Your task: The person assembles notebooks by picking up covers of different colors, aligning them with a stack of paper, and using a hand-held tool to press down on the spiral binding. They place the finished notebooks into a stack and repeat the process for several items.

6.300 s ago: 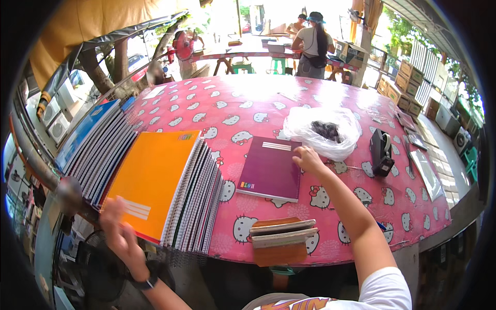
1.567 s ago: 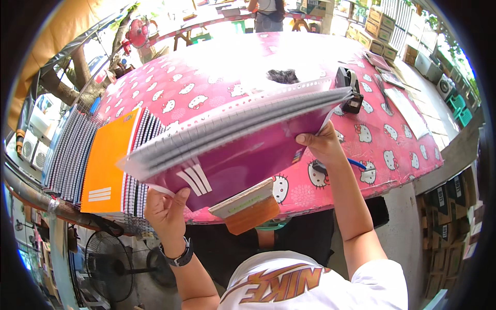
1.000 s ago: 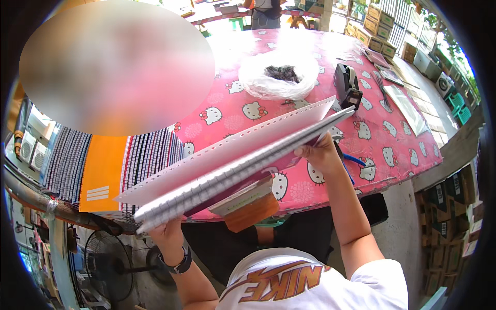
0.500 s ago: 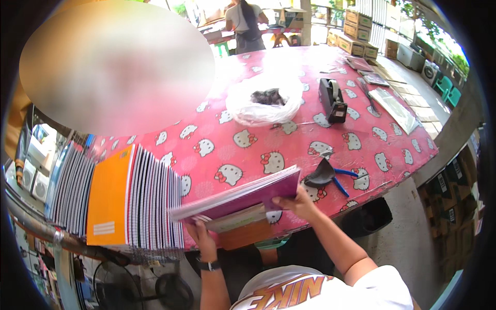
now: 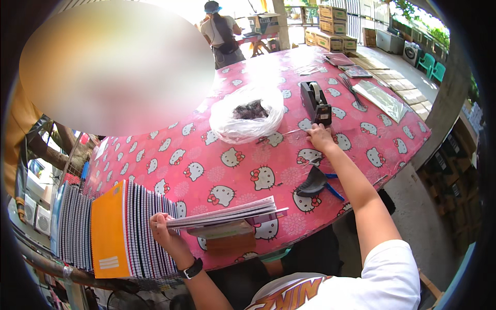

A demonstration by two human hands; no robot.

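My left hand [image 5: 168, 235] is closed around the left end of a notebook [image 5: 227, 213]. The notebook tilts over the table's near edge with its page edges showing; a strip of purple cover peeks out below. My right hand [image 5: 320, 137] reaches far forward to the front end of a black tape dispenser [image 5: 316, 103]. Its fingers are bent together there; whether tape is between them I cannot make out. Closer to me lie pliers with blue handles [image 5: 335, 187], next to a black curved piece [image 5: 312, 182].
Left of my left hand stand rows of spiral notebooks [image 5: 147, 227], one with an orange cover [image 5: 109, 230]. A white plastic bag [image 5: 248, 126] with dark contents sits mid-table. Clear plastic sleeves [image 5: 381, 99] lie right. Another person [image 5: 222, 33] stands beyond; a blurred patch hides the upper left.
My right hand has let go of the notebook and moved forward to the tape dispenser. My left hand has moved left, keeping the notebook, which now shows more edge-on. The view has shifted.
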